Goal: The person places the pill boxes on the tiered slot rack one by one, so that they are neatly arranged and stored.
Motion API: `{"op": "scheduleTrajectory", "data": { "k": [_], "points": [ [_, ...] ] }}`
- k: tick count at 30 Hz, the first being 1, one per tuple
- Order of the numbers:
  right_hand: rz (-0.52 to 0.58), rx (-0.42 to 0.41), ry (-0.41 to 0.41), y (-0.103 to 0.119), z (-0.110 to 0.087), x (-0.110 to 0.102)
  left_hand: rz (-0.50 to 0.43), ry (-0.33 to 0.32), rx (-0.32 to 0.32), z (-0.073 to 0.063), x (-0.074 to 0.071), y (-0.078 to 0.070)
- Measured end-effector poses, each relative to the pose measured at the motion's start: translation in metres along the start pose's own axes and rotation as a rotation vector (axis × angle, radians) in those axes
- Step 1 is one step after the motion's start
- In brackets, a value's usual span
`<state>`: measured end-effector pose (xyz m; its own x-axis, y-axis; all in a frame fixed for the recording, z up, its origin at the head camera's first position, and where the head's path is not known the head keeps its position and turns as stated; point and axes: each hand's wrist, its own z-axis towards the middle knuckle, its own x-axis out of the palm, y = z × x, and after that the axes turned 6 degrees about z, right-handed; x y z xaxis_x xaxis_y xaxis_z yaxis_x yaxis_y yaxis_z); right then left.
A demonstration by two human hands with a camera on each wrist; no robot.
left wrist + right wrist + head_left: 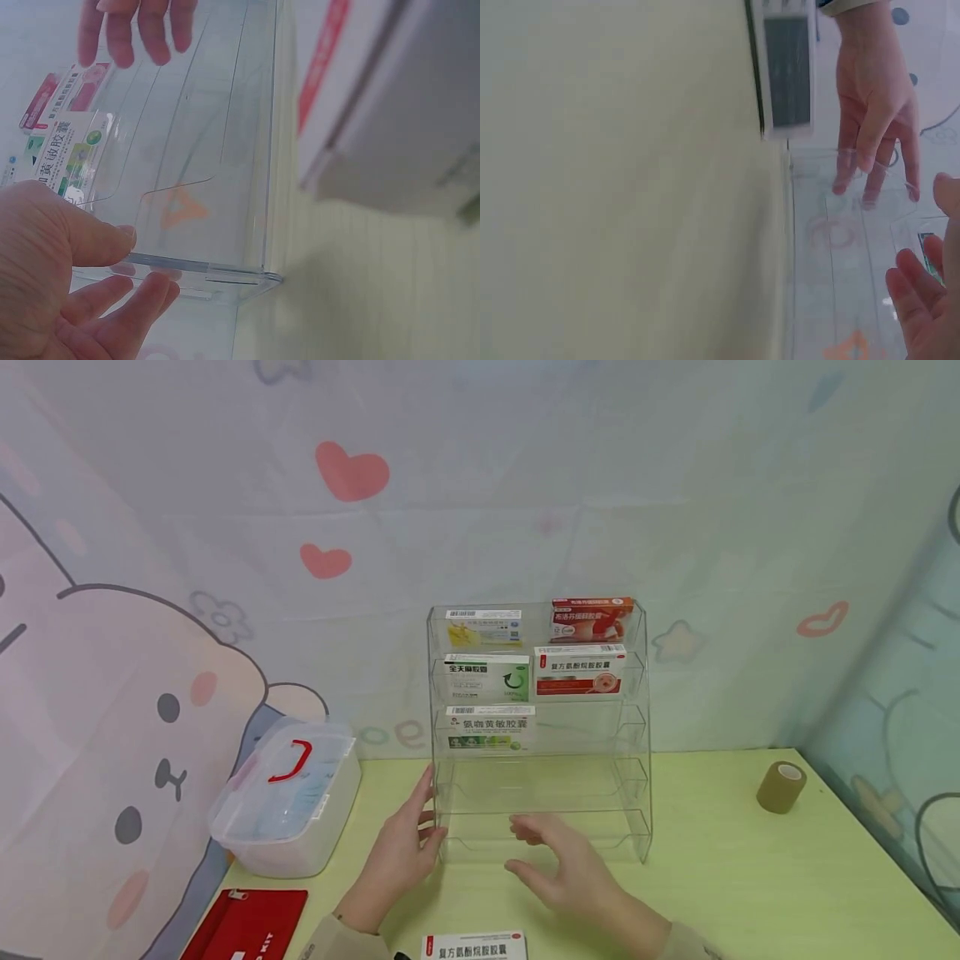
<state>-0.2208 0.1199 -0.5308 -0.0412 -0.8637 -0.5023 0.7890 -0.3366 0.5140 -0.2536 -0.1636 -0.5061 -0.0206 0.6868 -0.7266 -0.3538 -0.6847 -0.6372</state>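
Observation:
A clear acrylic display rack (542, 852) with several stepped tiers stands upright on the table. At its left side panel my left hand (401, 852) pinches the edge, thumb at the front and fingers outside. My right hand (566, 868) hovers before the lower tiers, fingers loosely bent and holding nothing. Medicine boxes fill part of the upper tiers: a yellow-and-white box (484, 628) and a red box (591, 621) on top, a green-and-white box (486, 678) beside a red-and-white box (579, 672), and a white-and-green box (491, 729) on the third tier.
Near the front edge lies another white medicine box (474, 947), partly cut off. To the left are a white lidded case (285, 802) with a red handle and a red pouch (251, 922). A brown tape roll (780, 789) stands at right. A printed cloth (480, 527) hangs behind.

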Motion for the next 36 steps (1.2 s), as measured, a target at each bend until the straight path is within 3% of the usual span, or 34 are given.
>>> {"op": "scheduleTrajectory", "data": {
  "k": [8,18,31,36],
  "points": [
    [0.093,0.093,0.049,0.009,-0.024,0.006,0.005,0.0,-0.012,0.0,0.001,0.001],
    [0.046,0.101,0.073,0.009,-0.049,0.01,-0.004,0.005,-0.026,-0.001,0.001,0.002],
    [0.176,0.444,0.343,0.027,-0.062,0.004,-0.004,0.007,-0.023,0.0,-0.001,-0.002],
    [0.237,0.447,0.436,0.023,-0.066,0.002,-0.005,0.011,-0.025,-0.001,-0.001,-0.004]
  ]
}}
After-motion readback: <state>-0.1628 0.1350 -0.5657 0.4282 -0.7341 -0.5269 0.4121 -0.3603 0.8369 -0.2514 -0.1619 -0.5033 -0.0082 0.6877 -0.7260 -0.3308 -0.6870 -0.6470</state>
